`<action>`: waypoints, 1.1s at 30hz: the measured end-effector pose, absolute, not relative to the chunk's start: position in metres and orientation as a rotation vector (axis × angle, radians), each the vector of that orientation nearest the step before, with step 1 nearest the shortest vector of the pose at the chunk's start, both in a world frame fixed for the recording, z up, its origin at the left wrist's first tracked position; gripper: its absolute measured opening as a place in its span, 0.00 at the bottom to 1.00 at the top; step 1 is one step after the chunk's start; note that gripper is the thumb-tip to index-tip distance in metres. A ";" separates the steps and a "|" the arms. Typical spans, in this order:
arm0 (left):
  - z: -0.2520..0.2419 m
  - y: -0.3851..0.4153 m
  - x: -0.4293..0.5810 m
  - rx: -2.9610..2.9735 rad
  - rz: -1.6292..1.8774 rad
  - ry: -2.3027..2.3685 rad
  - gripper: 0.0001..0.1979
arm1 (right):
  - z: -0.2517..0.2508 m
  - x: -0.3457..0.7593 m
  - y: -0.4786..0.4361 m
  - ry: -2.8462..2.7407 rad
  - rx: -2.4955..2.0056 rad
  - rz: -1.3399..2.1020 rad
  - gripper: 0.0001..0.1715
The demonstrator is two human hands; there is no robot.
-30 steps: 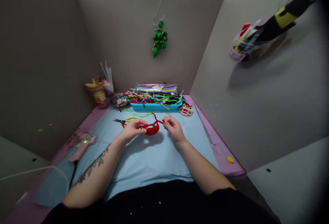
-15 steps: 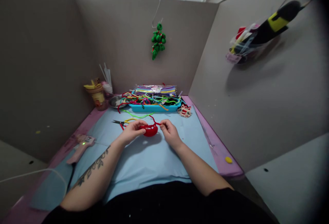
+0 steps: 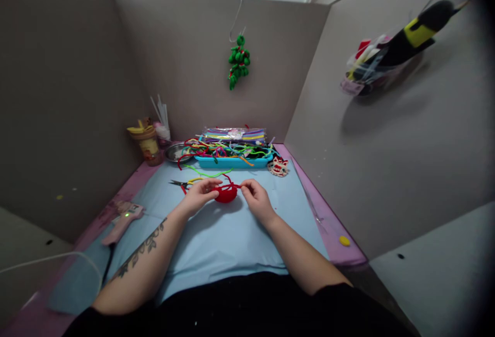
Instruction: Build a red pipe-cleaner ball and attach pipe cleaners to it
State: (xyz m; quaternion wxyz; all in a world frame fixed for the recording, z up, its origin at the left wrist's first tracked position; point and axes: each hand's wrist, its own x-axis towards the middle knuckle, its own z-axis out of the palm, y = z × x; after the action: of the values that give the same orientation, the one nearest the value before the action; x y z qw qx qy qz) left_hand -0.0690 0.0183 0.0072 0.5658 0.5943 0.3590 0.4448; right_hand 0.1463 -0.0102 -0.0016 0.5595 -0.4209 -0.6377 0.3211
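Two hands on one fuzzy red piece, which we've got in the middle of our spot, over the blue cover on the pink table. It's rounded underneath, and its shadow falls on the cover just below, so it looks like we're holding it slightly up. Our left hand has thumb and fingers clamped on its left side. Our right hand has its fingers pinched together on a thin red strand at the other side, and another red end pokes up above. Can't really tell how the strands are joined, too small.

Scissors with yellow handles lie right behind our left hand, blades pointing left. Just past them we've got a loose lime green strand, then a blue tray piled with multicoloured fuzzy stems. A cream-and-red piece sits by the tray's right end, and a metal dish by its left. Well off to our left there's a pink glue gun, green light on. Over on our right, one yellow disc near the table edge.
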 end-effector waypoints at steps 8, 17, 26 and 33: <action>0.010 0.011 -0.061 1.525 1.029 0.887 0.20 | -0.003 0.138 -0.016 -1.745 -0.986 0.567 0.05; 0.017 0.011 -0.070 1.417 1.071 0.744 0.22 | -0.003 0.136 -0.011 -1.777 -0.937 0.783 0.05; 0.011 0.021 -0.079 1.589 0.899 0.838 0.20 | -0.007 0.150 0.003 -1.165 -0.678 1.308 0.20; 0.012 0.008 -0.065 1.531 0.904 0.568 0.20 | -0.011 0.156 0.007 -0.978 -0.558 1.430 0.19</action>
State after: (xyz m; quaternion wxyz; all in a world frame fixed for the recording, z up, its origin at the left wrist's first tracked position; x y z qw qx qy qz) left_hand -0.0648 0.0085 0.0123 0.5954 0.6590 0.2446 0.3890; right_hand 0.1562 0.0074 -0.0106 0.6138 -0.2419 -0.4241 0.6203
